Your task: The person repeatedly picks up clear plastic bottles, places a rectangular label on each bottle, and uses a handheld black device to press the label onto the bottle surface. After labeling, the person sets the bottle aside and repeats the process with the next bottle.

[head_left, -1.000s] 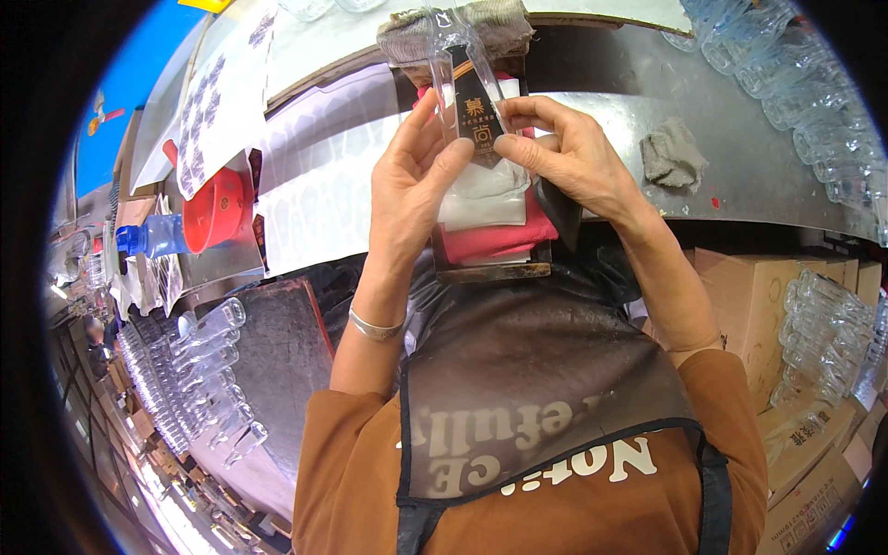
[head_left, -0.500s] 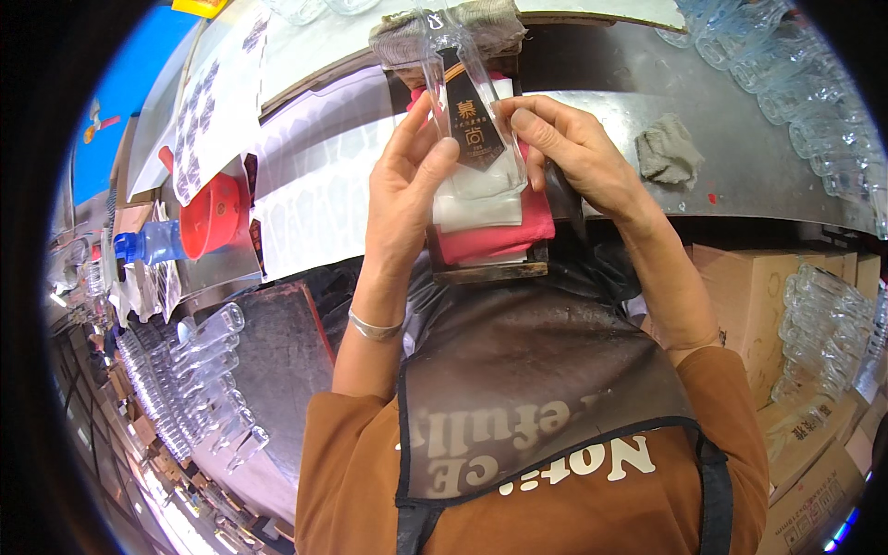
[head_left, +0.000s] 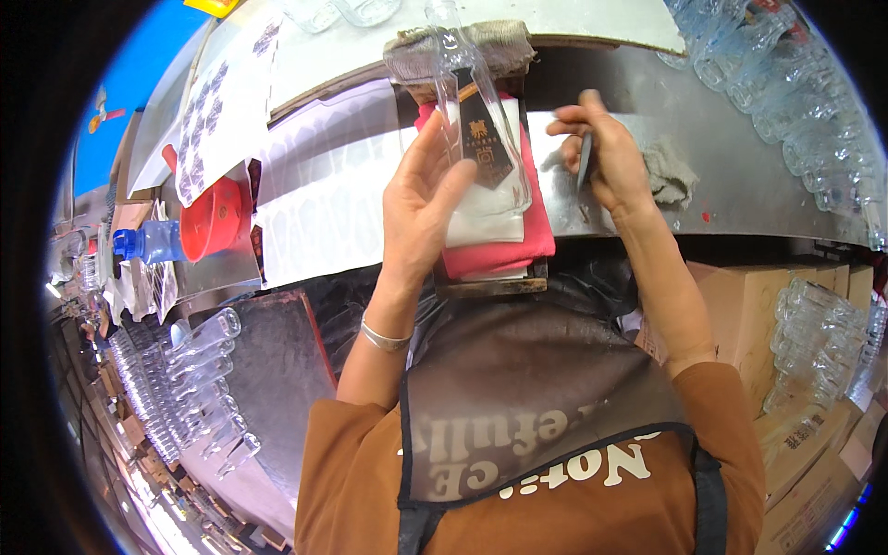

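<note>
A clear glass bottle (head_left: 514,180) with a black, gold-printed label (head_left: 481,139) lies face up in front of me, its neck pointing away. My left hand (head_left: 427,199) grips its left side, with the thumb over the front near the label's lower part. Under the bottle are a white cloth (head_left: 490,229) and a pink cloth (head_left: 527,242) on a wooden stand (head_left: 495,287). The neck rests over a folded, worn towel (head_left: 504,51). To the bottle's right, apart from it, my right hand (head_left: 610,162) holds a thin, dark, flat scraper-like blade (head_left: 585,159).
A crumpled grey rag (head_left: 671,176) lies on the metal table beyond my right hand. Sheets of labels (head_left: 203,129), a red plastic dipper (head_left: 211,222) and a blue-capped bottle (head_left: 153,240) are at left. Clear glass bottles stand at right (head_left: 777,102) and lower left (head_left: 208,379).
My right hand has left the bottle's right side and moved right, and the dark blade in it now shows plainly. My left hand stays on the bottle.
</note>
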`<move>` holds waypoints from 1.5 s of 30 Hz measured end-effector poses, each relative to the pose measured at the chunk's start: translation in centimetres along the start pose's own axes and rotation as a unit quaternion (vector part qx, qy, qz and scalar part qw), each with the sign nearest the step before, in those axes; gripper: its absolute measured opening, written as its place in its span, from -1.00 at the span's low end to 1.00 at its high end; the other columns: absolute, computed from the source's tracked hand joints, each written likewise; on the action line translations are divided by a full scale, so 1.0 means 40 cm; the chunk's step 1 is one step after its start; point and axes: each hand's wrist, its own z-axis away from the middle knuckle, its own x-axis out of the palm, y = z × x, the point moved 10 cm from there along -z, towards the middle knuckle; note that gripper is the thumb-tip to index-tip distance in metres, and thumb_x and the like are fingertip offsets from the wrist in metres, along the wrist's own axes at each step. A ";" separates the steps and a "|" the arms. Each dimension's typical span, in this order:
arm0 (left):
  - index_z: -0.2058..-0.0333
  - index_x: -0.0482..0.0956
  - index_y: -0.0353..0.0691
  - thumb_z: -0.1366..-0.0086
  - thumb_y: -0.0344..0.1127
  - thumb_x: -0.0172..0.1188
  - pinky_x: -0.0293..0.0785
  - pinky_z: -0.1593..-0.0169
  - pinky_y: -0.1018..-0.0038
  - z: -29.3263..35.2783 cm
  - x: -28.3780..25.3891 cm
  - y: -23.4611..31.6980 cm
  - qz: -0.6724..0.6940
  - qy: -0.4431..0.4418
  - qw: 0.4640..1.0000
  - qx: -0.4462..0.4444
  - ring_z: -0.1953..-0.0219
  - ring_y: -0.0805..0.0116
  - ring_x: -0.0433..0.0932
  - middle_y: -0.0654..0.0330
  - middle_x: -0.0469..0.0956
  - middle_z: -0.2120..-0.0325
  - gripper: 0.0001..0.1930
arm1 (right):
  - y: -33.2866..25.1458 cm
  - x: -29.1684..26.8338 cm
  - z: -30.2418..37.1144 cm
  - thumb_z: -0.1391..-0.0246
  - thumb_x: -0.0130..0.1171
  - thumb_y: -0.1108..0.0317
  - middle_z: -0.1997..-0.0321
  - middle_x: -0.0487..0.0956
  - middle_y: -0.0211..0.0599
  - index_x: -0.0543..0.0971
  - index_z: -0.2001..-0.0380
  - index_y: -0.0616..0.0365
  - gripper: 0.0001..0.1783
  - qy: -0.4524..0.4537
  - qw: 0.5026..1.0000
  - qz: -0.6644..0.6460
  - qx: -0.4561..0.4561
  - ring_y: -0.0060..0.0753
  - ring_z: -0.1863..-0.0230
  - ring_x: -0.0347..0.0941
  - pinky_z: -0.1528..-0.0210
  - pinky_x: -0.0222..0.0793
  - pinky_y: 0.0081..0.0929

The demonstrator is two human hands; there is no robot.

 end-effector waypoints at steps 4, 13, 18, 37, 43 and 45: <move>-0.37 0.15 -0.44 -0.34 -0.54 0.21 0.35 -0.31 0.35 0.004 -0.003 0.003 -0.010 0.000 0.999 0.040 -0.31 0.19 0.35 -0.09 0.31 -0.30 -0.33 | -0.121 0.063 -0.006 -0.32 0.13 0.22 0.11 0.64 -0.28 0.55 0.00 0.29 -0.64 -0.036 0.995 0.018 -0.095 -0.58 0.19 0.55 0.11 0.49 -0.56; -0.36 0.20 -0.40 -0.31 -0.49 0.27 0.42 -0.23 0.39 0.009 -0.013 -0.001 -0.073 0.029 0.995 0.062 -0.20 0.27 0.47 -0.07 0.44 -0.22 -0.31 | -0.393 0.379 0.012 -0.18 0.20 0.39 0.20 0.67 -0.11 0.61 0.07 0.27 -0.72 -0.139 0.778 0.496 -0.360 -0.32 0.22 0.62 0.12 0.50 -0.45; -0.34 0.24 -0.40 -0.31 -0.46 0.28 0.43 -0.23 0.36 0.013 -0.012 0.000 -0.038 0.039 0.998 0.041 -0.21 0.22 0.48 -0.05 0.44 -0.22 -0.34 | -0.419 0.411 0.048 -0.09 0.24 0.48 0.21 0.64 -0.16 0.61 0.15 0.25 -0.77 -0.102 0.686 0.509 -0.510 -0.22 0.21 0.60 0.12 0.51 -0.39; 0.22 0.60 -0.34 -0.53 0.19 -0.16 0.43 0.27 0.59 -0.196 -0.010 -0.025 -0.156 0.090 0.984 0.010 0.38 0.55 0.48 0.22 0.59 0.37 -0.37 | -0.193 0.268 -0.080 -0.28 0.10 -0.10 0.48 0.59 -0.38 0.67 0.41 0.32 -0.41 -0.119 0.869 0.465 -0.124 -0.60 0.37 0.43 0.23 0.37 -0.54; 0.26 0.57 -0.32 -0.56 0.10 -0.19 0.40 0.32 0.60 -0.194 -0.002 -0.021 -0.139 0.086 0.986 0.025 0.40 0.58 0.45 0.26 0.54 0.40 -0.43 | -0.201 0.265 -0.074 -0.11 0.19 -0.23 0.56 0.63 -0.11 0.71 0.44 0.29 -0.34 -0.080 0.877 0.448 -0.155 -0.28 0.45 0.58 0.29 0.46 -0.38; 0.26 0.57 -0.32 -0.56 0.10 -0.19 0.40 0.34 0.61 -0.195 -0.003 -0.024 -0.134 0.092 0.986 0.023 0.41 0.58 0.45 0.27 0.54 0.41 -0.44 | -0.203 0.265 -0.075 -0.10 0.19 -0.24 0.55 0.63 -0.11 0.71 0.44 0.29 -0.33 -0.078 0.876 0.450 -0.157 -0.29 0.45 0.59 0.29 0.47 -0.38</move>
